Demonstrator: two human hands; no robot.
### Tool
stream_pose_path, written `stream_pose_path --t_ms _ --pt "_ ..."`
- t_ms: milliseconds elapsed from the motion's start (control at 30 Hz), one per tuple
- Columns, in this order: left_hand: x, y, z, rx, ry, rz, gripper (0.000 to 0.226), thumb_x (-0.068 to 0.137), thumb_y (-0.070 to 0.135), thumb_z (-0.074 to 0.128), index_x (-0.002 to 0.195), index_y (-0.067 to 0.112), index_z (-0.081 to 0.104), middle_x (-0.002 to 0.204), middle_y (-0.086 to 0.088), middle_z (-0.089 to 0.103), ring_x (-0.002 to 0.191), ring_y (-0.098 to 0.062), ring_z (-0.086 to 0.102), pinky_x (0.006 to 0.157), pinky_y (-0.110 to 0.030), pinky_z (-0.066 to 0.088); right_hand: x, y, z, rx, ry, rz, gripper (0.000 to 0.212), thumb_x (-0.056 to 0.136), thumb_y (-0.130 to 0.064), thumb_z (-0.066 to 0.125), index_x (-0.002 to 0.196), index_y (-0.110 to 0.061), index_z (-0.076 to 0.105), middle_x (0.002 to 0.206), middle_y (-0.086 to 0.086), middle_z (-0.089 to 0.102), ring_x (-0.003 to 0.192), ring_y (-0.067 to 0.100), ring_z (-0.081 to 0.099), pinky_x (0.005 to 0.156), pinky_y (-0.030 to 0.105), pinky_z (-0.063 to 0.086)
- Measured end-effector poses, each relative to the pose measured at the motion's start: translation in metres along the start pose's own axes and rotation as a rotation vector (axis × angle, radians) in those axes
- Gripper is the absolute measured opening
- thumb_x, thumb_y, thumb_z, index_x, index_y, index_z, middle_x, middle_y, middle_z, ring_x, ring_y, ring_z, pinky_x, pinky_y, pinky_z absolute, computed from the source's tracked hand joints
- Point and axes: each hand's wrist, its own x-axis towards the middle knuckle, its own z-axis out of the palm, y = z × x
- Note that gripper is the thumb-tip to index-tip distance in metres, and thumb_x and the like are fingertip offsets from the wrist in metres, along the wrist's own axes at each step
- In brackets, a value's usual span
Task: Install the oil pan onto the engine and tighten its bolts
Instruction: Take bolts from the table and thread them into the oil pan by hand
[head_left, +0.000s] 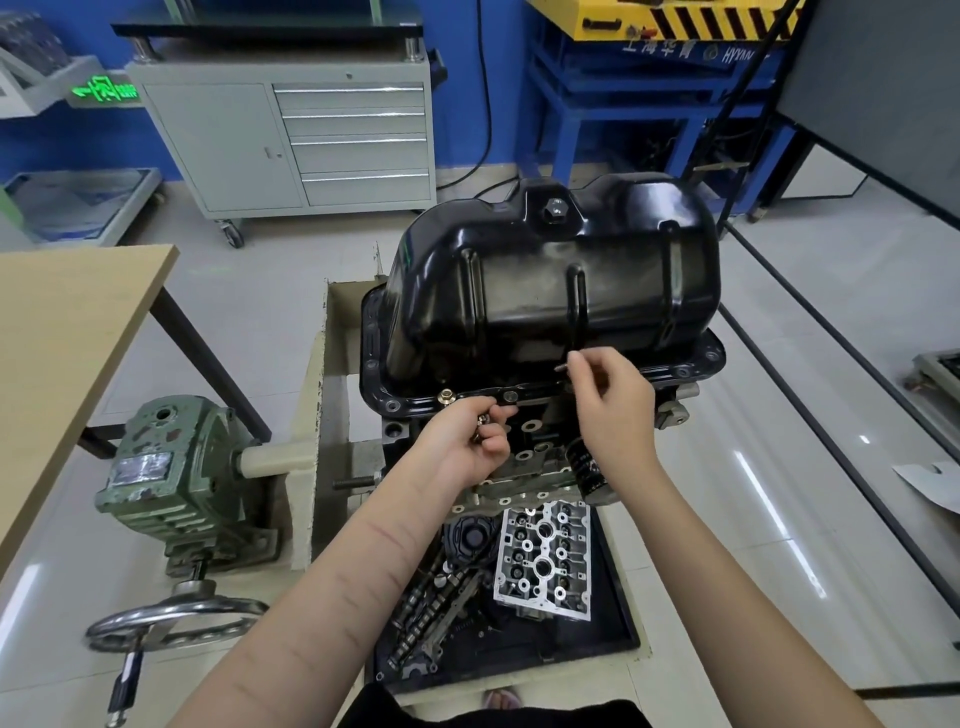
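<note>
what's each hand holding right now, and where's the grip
Right hand pinches one bolt by its head end between fingertips. Left hand grips a few spare bolts in curled fingers.

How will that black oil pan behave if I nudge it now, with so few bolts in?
The oil pan looks like rigid pressed steel, so it should not flex. Only one bolt shows in its flange, so it could probably still shift. Its glossy paint may be slippery to grip.
</note>
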Motion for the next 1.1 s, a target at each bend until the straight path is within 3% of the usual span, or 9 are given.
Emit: stream_pose_path --t_ms 167,600,700,833,967,1100 --pt "0.000 0.001 0.001 0.000 0.000 -0.006 0.024 0.096 0.009 0.039 0.084 -0.006 0.053 0.038 0.003 0.041 0.023 -0.002 0.026 0.026 -0.012 0.019 -0.013 0.011 0.010 0.319 -0.052 0.214 0.019 0.093 -0.016 0.050 0.077 -0.024 0.057 0.073 -0.007 0.062 0.065 -0.004 0.060 0.060 0.012 0.049" --pt "-0.003 0.000 0.002 0.032 0.003 0.008 0.021 0.095 0.007 0.039 0.085 -0.007 0.053 0.040 0.004 0.040 0.026 -0.002 0.026 0.028 -0.012 0.019 -0.012 0.021 0.007 0.362 -0.061 0.172 0.021 0.092 -0.014 0.051 0.076 -0.023 0.059 0.068 -0.008 0.062 0.064 0.000 0.061 0.061 0.014 0.049" --pt "-0.003 0.000 0.001 0.037 0.002 0.006 0.023 0.096 0.010 0.040 0.086 -0.006 0.053 0.039 0.004 0.042 0.026 -0.002 0.026 0.028 -0.012 0.019 -0.008 0.018 0.002 0.292 -0.119 0.145 0.022 0.092 -0.014 0.053 0.073 -0.024 0.058 0.068 -0.008 0.061 0.060 -0.002 0.058 0.058 0.011 0.045" --pt "-0.004 0.000 -0.002 0.059 -0.009 0.013 0.025 0.097 0.013 0.039 0.087 -0.005 0.052 0.039 0.005 0.043 0.025 -0.002 0.026 0.028 -0.012 0.019 0.005 0.005 0.001 -0.035 -0.226 -0.128 0.010 0.089 -0.016 0.057 0.084 -0.014 0.065 0.075 -0.006 0.060 0.068 0.004 0.053 0.065 0.006 0.038" --pt "-0.004 0.000 0.000 0.083 -0.014 0.015 0.025 0.098 0.014 0.039 0.088 -0.003 0.053 0.039 0.006 0.043 0.026 -0.002 0.026 0.028 -0.012 0.019 0.014 -0.002 0.009 -0.234 -0.282 -0.214 0.018 0.091 -0.021 0.055 0.095 -0.007 0.066 0.086 0.003 0.064 0.076 0.012 0.052 0.069 0.024 0.040" --pt "-0.004 -0.001 -0.001 0.090 -0.016 0.019 0.025 0.098 0.015 0.039 0.087 -0.002 0.053 0.039 0.006 0.044 0.026 -0.002 0.027 0.028 -0.012 0.019 0.011 -0.004 0.013 -0.296 -0.289 -0.272 0.020 0.090 -0.021 0.055 0.097 -0.007 0.067 0.088 0.006 0.065 0.085 0.020 0.058 0.074 0.031 0.044"
